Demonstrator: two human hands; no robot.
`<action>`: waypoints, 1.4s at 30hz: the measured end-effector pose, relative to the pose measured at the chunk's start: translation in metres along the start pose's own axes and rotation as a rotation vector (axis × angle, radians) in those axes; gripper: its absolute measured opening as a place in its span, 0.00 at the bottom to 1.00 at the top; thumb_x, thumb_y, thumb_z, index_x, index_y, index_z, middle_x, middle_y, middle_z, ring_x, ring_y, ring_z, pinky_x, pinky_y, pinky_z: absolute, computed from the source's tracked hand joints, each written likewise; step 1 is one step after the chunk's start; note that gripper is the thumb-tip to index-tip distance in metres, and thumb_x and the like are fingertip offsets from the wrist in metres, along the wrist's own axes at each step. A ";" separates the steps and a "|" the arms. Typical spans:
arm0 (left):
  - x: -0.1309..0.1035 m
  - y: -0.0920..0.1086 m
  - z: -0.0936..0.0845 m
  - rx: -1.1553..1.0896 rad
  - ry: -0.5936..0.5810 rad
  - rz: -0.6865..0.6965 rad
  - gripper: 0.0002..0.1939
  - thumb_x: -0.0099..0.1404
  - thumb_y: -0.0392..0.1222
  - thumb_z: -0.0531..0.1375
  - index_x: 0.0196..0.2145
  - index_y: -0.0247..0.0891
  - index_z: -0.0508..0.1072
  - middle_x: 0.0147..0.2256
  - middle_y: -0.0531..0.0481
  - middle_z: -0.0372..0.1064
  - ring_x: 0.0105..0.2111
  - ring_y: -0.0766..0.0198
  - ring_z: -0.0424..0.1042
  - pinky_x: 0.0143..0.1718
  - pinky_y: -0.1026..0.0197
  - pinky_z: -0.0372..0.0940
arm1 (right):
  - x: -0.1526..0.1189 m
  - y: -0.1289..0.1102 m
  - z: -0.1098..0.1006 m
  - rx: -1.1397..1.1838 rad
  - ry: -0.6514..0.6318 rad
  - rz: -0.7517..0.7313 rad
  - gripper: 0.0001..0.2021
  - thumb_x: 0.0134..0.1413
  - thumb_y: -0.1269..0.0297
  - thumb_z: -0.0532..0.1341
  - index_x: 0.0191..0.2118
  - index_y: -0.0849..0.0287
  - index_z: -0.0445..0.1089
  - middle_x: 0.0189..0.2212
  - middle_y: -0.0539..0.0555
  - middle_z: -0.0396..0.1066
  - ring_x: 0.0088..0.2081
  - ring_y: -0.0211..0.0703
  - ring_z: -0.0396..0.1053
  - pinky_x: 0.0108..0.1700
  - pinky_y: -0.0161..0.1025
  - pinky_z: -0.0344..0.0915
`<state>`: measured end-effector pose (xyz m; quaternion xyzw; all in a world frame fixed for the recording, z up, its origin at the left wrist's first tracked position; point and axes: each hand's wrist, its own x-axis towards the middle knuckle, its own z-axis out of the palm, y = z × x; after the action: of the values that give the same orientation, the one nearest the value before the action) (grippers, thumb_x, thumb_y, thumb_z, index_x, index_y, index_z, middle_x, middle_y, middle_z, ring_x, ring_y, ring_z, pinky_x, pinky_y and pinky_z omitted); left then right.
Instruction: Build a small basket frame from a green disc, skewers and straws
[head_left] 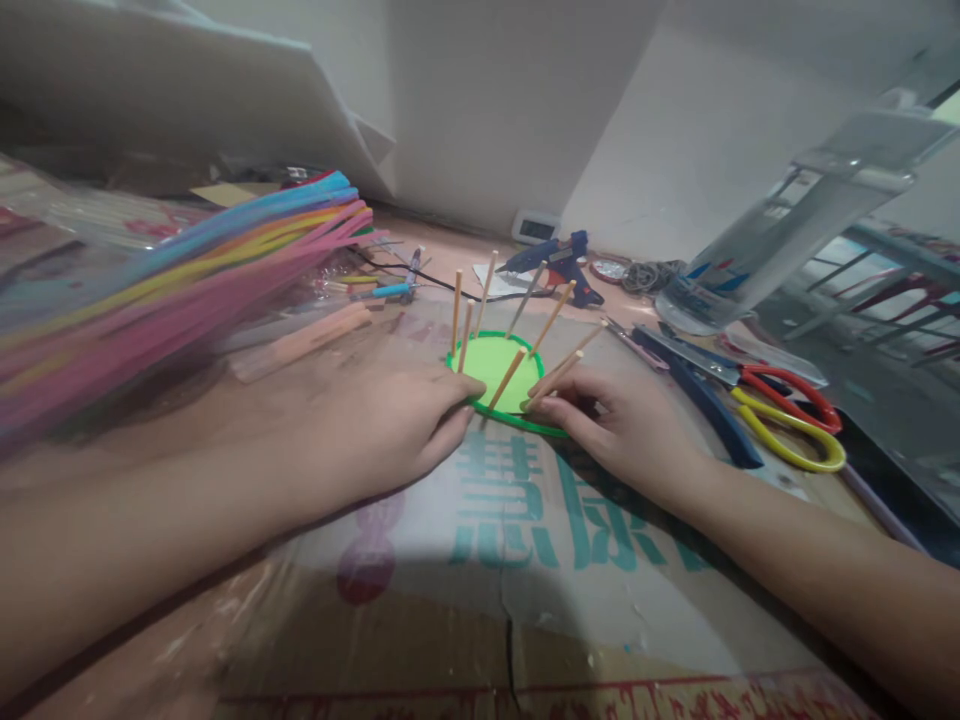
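A light green round base (495, 365) lies on the printed cardboard, with several wooden sticks (508, 380) standing up around its rim, some leaning outward. A darker green pipe cleaner (529, 424) runs along the rim, by the feet of the sticks. My left hand (405, 420) pinches the base's near left edge and the pipe cleaner between thumb and finger. On the near right side, my right hand (604, 415) is closed on the green pipe cleaner, close to the foot of a leaning stick. Its fingertips are partly hidden.
Colourful pipe cleaners (225, 270) in a bundle lie at the left, near glue sticks (300, 340). A blue glue gun (555, 262) sits behind the base. At the right are pliers (705, 400), scissors with red handles (795, 395) and a clear water bottle (780, 220).
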<state>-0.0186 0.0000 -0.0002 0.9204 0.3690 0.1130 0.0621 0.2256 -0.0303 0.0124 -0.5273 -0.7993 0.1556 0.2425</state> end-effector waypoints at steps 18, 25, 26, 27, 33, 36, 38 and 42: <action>0.001 -0.008 -0.005 0.050 0.032 0.008 0.17 0.71 0.42 0.50 0.48 0.43 0.77 0.41 0.46 0.79 0.42 0.51 0.77 0.43 0.51 0.68 | 0.011 0.037 -0.046 0.129 0.303 0.011 0.07 0.65 0.61 0.55 0.40 0.51 0.70 0.35 0.53 0.76 0.39 0.47 0.74 0.44 0.47 0.69; 0.001 -0.007 -0.002 0.029 0.024 0.013 0.18 0.71 0.40 0.49 0.49 0.42 0.76 0.43 0.45 0.79 0.44 0.50 0.78 0.46 0.48 0.69 | 0.056 0.058 -0.013 0.603 -0.012 0.134 0.28 0.57 0.66 0.58 0.64 0.49 0.62 0.62 0.54 0.69 0.66 0.48 0.62 0.67 0.53 0.58; 0.001 -0.007 -0.002 0.032 0.028 0.003 0.18 0.71 0.40 0.49 0.49 0.42 0.77 0.44 0.44 0.79 0.44 0.50 0.78 0.47 0.47 0.69 | 0.057 0.056 -0.011 0.598 -0.020 0.169 0.27 0.57 0.65 0.58 0.63 0.50 0.64 0.59 0.54 0.71 0.64 0.49 0.64 0.66 0.54 0.59; 0.001 -0.006 -0.003 0.035 0.030 -0.003 0.18 0.71 0.40 0.49 0.49 0.41 0.77 0.44 0.44 0.79 0.45 0.50 0.78 0.48 0.47 0.69 | 0.057 0.052 -0.011 0.585 -0.021 0.198 0.26 0.58 0.65 0.59 0.62 0.50 0.66 0.58 0.55 0.73 0.63 0.51 0.66 0.65 0.55 0.60; 0.005 -0.008 -0.006 0.052 0.042 -0.026 0.17 0.70 0.38 0.49 0.45 0.42 0.77 0.42 0.45 0.79 0.42 0.53 0.78 0.43 0.53 0.68 | 0.032 0.038 -0.012 0.595 -0.004 0.265 0.28 0.59 0.65 0.59 0.65 0.51 0.62 0.58 0.56 0.73 0.59 0.50 0.70 0.58 0.48 0.69; 0.002 -0.009 -0.011 0.101 0.040 -0.030 0.14 0.69 0.38 0.51 0.42 0.41 0.76 0.36 0.46 0.78 0.36 0.54 0.76 0.37 0.55 0.67 | 0.022 0.042 -0.010 0.672 -0.046 0.284 0.33 0.57 0.68 0.57 0.69 0.51 0.55 0.54 0.57 0.76 0.57 0.48 0.72 0.56 0.48 0.69; -0.005 -0.007 -0.018 0.187 0.062 -0.058 0.13 0.69 0.39 0.51 0.41 0.38 0.75 0.35 0.44 0.77 0.35 0.53 0.76 0.37 0.55 0.66 | 0.019 0.046 -0.007 0.699 -0.035 0.229 0.32 0.58 0.68 0.57 0.68 0.51 0.55 0.54 0.57 0.76 0.59 0.47 0.71 0.59 0.50 0.66; -0.021 0.009 -0.033 0.222 0.088 -0.091 0.14 0.70 0.45 0.51 0.39 0.40 0.76 0.34 0.45 0.77 0.35 0.53 0.76 0.35 0.56 0.64 | 0.017 0.052 -0.001 0.663 0.005 0.135 0.27 0.62 0.64 0.57 0.66 0.50 0.56 0.55 0.57 0.75 0.60 0.47 0.69 0.61 0.53 0.64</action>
<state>-0.0358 -0.0205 0.0301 0.8980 0.4231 0.1089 -0.0512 0.2606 0.0062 -0.0093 -0.4716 -0.6679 0.4217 0.3920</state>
